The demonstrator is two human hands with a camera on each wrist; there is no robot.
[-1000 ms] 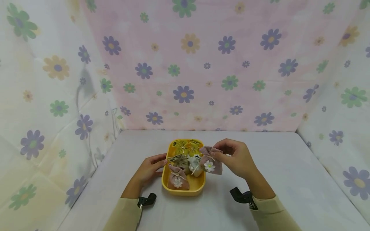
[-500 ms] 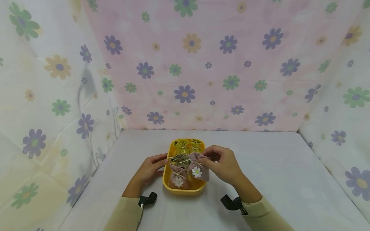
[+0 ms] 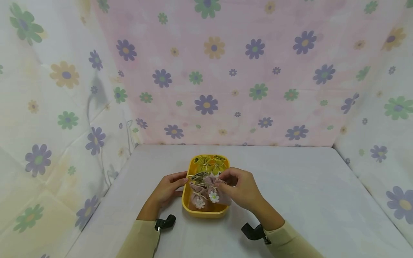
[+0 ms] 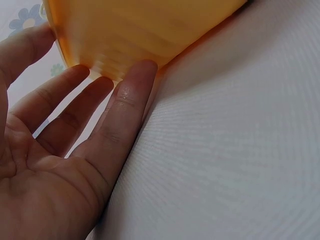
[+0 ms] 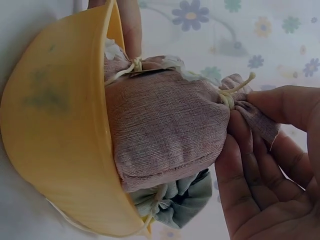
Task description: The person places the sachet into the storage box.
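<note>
My right hand (image 3: 243,190) pinches the gathered neck of a mauve drawstring pouch (image 5: 167,122) bearing a white flower. The pouch is held at the near right of a yellow tray (image 3: 206,215), partly inside its rim. My left hand (image 3: 167,190) touches the tray's left side; in the left wrist view its fairly straight fingertips (image 4: 140,72) rest against the wall. Left of the held pouch lies another pink pouch (image 3: 196,203) with a white flower. An olive pouch (image 3: 197,176) sits behind it. A grey-green pouch (image 5: 177,202) shows beneath the held one in the right wrist view.
Two yellow-green pouches (image 3: 204,164) lie at the tray's far end. The tray stands on a white-covered table (image 3: 290,186). Flower-patterned cloth (image 3: 232,93) hangs behind and at both sides. Each wrist wears a black camera mount (image 3: 165,222).
My right hand has carried the mauve pouch leftward and toward me, from beside the tray's right edge to over its near part, covering the grey-green pouch. My left hand stays at the tray.
</note>
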